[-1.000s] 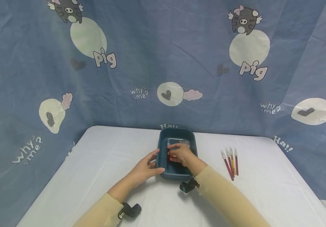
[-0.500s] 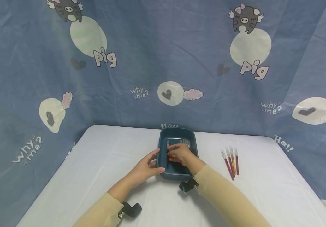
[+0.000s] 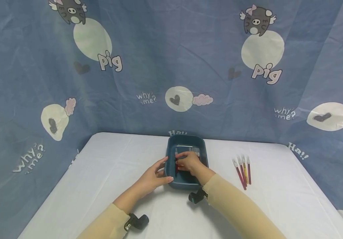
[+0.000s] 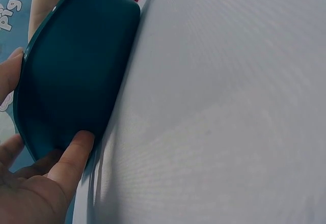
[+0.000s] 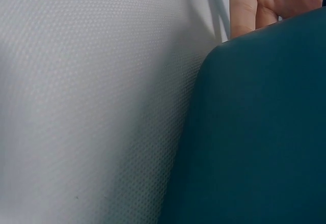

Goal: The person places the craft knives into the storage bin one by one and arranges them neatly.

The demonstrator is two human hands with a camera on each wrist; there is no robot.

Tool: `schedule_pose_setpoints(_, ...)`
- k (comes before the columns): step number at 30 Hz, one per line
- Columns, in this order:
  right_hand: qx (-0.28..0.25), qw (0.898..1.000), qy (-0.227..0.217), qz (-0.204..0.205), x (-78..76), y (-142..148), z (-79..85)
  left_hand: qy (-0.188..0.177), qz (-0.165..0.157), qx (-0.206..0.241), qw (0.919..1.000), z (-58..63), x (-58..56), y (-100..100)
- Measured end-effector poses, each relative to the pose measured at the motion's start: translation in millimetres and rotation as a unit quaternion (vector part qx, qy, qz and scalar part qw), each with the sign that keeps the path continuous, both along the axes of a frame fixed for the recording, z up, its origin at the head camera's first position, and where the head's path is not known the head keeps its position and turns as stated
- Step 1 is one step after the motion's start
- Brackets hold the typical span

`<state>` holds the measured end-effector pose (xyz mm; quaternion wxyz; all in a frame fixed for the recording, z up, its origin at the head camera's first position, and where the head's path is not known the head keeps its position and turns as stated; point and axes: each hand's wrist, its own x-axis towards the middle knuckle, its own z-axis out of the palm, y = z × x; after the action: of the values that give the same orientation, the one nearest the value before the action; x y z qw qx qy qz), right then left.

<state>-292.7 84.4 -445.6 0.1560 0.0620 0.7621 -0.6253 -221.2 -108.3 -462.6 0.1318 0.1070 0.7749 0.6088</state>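
A dark teal rectangular tray (image 3: 186, 186) stands at the far middle of the white table. My left hand (image 3: 151, 179) rests against its left side, thumb by the near corner; in the left wrist view, the fingers (image 4: 71, 163) lie on the outer wall (image 4: 76, 66). My right hand (image 3: 190, 162) reaches down inside the tray. Between its thumb and fingers it pinches a slim red pen-shaped tool (image 3: 176, 170) with a clear cap, lying lengthwise near the left wall. More clear-capped tools (image 3: 194, 150) lie at the tray's right side, partly hidden by the hand.
Several more slim capped tools (image 3: 243, 172), red and one gold, lie in a loose group on the white table (image 3: 279, 199) right of the tray. Behind rises a blue printed cloth (image 3: 147, 73), meeting the table's back edge close to the tray.
My right hand, pinching the red tool, has shifted very slightly left within the tray. The left hand and the tray stay where they were.
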Motion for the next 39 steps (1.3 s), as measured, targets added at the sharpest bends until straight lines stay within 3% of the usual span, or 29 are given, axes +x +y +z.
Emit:
schedule_pose_setpoints(22, -0.012, 0.999, 0.033, 0.004, 3.1, 3, 3.6, 0.003, 0.004, -0.009, 0.9999, -1.1, -0.7, 0)
schedule_pose_setpoints(28, -0.026, 0.998, 0.056, 0.003, 5.0, 9, 12.2, -0.001, 0.004, -0.007, 1.0000, -0.7, -0.6, 0)
schedule_pose_setpoints(39, 0.003, 0.994, 0.108, 0.022, 13.2, 35, 35.3, -0.001, 0.004, -0.007, 1.0000, -2.8, -2.9, 0)
